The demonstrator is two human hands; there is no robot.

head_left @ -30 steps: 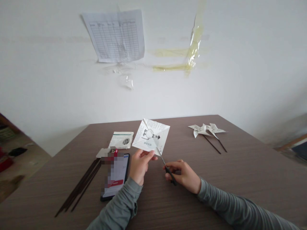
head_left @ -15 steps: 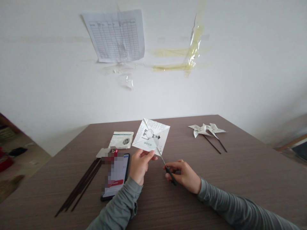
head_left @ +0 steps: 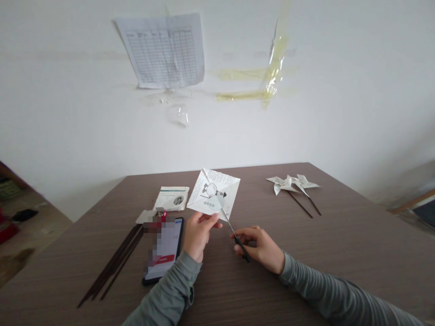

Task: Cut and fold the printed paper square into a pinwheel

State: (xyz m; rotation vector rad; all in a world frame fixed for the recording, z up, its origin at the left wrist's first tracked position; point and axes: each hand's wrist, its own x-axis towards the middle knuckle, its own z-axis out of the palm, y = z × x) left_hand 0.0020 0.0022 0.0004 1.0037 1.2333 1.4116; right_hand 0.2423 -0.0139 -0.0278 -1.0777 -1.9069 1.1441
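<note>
My left hand [head_left: 197, 233] pinches the lower corner of a folded square of printed paper [head_left: 214, 192] and holds it upright above the brown table [head_left: 340, 244]. My right hand [head_left: 260, 246] is closed on the black handles of a pair of scissors [head_left: 234, 233]. The blades point up and left into the paper's lower edge, close to my left thumb.
A phone [head_left: 165, 249] lies left of my left hand, beside a bundle of thin dark sticks [head_left: 112, 265]. A stack of printed sheets [head_left: 172, 198] sits behind it. Two paper pinwheels on sticks [head_left: 294, 185] lie at the far right. A printed table hangs on the wall [head_left: 165, 50].
</note>
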